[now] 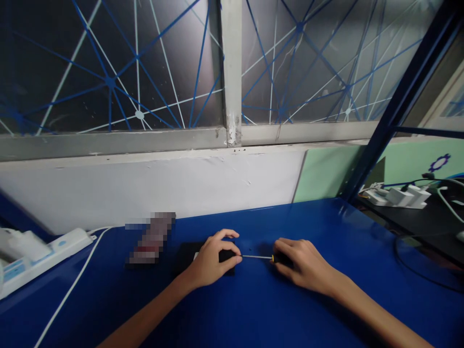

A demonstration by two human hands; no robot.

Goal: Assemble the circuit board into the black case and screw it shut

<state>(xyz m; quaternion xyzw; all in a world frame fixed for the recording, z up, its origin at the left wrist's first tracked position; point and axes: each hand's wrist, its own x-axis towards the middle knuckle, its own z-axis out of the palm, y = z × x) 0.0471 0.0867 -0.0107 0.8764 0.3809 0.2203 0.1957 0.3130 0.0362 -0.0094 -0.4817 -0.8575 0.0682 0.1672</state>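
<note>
My right hand [302, 261] is closed round the dark handle of a screwdriver [256, 257], which has a yellow collar. Its thin metal shaft points left, and the tip end meets the fingertips of my left hand [213, 258]. Between the thumb and fingers of that hand is a small black rounded object [225, 255], mostly covered, so its kind is unclear. Under and behind the left hand lies a flat black rectangular thing [185, 251] on the blue tabletop [253, 309]. A tiny dark speck [250, 250] lies near the shaft.
A blurred-out flat item [152, 239] lies to the left. Farther left, a white power strip [61, 256] has a white cable [72, 285] running forward. At right stand a blue metal post [380, 116], white plugs [402, 195] and a black cable [416, 275]. A wall and windows close the back.
</note>
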